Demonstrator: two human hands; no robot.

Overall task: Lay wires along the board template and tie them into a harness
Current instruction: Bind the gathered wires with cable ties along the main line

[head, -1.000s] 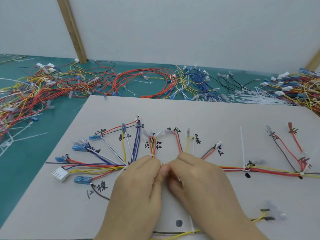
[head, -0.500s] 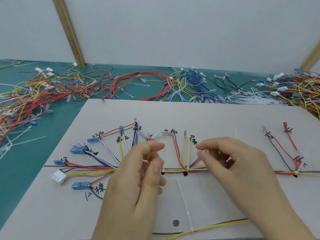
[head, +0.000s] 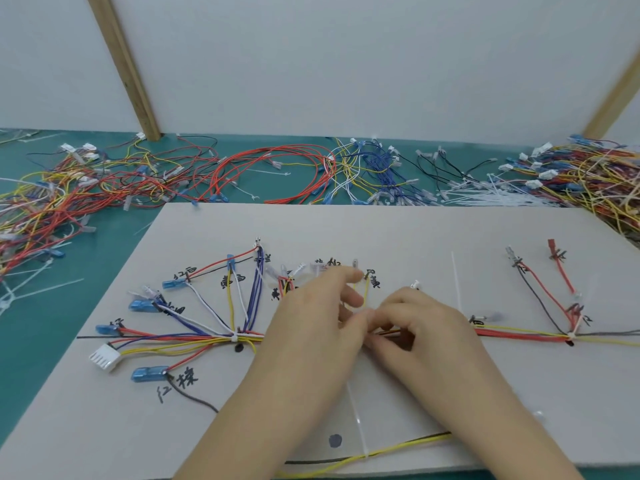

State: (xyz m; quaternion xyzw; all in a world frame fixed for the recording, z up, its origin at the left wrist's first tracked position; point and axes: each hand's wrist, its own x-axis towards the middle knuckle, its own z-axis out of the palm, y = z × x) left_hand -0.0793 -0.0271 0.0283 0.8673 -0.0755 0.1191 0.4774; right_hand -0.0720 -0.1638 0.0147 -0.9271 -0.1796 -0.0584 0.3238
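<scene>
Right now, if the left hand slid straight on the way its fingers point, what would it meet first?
The left hand points up and right, so probably the yellow wire just past its fingertips, then the right hand. Depth is unclear.

The board (head: 415, 237) carries handwritten black Chinese labels beside the wire ends. Readable: 红 (head: 160, 393), 棕 (head: 187, 377), 黄 (head: 374, 282). Others are too blurred.

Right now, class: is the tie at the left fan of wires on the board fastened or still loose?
Fastened. The white tie sits cinched around the wires, pinching them together where they fan out; neither hand touches it.
</scene>
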